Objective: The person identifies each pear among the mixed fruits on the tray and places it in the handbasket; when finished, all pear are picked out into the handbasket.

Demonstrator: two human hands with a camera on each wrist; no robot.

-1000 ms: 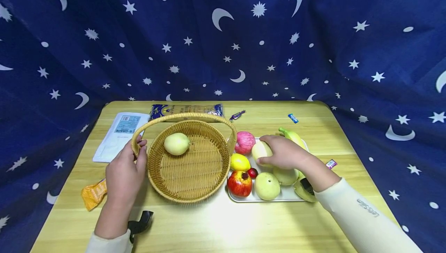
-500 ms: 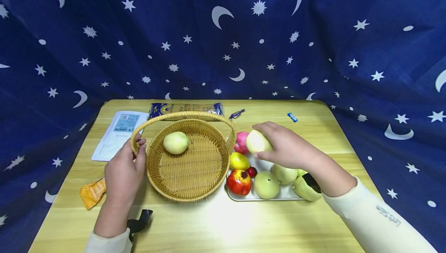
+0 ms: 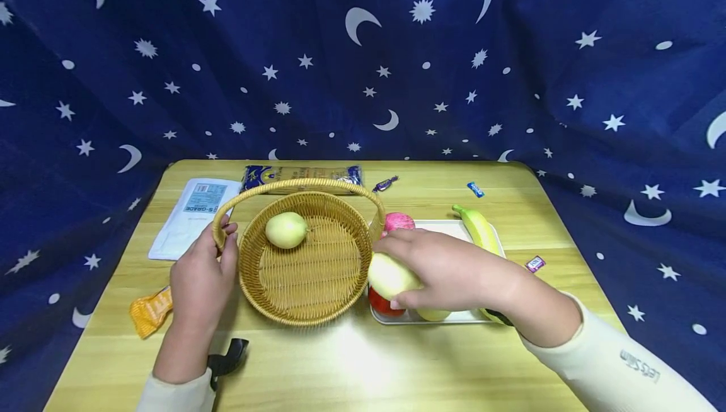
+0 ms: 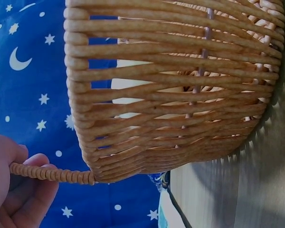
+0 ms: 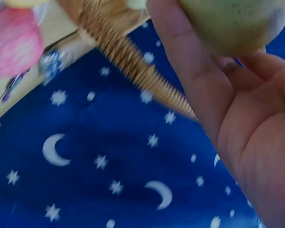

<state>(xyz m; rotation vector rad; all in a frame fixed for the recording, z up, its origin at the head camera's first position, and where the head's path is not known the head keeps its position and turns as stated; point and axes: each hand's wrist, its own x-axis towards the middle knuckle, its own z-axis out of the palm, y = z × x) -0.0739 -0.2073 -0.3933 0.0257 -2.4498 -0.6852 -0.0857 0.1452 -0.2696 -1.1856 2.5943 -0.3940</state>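
My left hand [image 3: 201, 280] grips the left side of the arched handle of a round wicker basket [image 3: 309, 314]. In the left wrist view that handle [image 4: 52, 174] passes between thumb and fingers. Inside the basket, toward its back left, lies a pale yellow-green fruit [image 3: 286, 230] with a short stem. My right hand [image 3: 442, 270] holds a pale yellow-green pear [image 3: 391, 276] just right of the basket rim, above a white tray [image 3: 448, 228]. Speckles show on the pear's skin in the right wrist view. A red fruit [image 3: 386, 302] is partly hidden under it.
On the tray lie a pink-red apple [image 3: 399, 220], a banana [image 3: 478, 226] and other fruit mostly covered by my right arm. A white packet [image 3: 195, 220], an orange packet [image 3: 150, 312], a long noodle-like pack [image 3: 303, 176] and several wrapped candies [image 3: 475, 189] surround them.
My right hand has lifted the pear from the tray and carried it left and toward me, close to the basket rim. My left hand keeps its grip on the handle.
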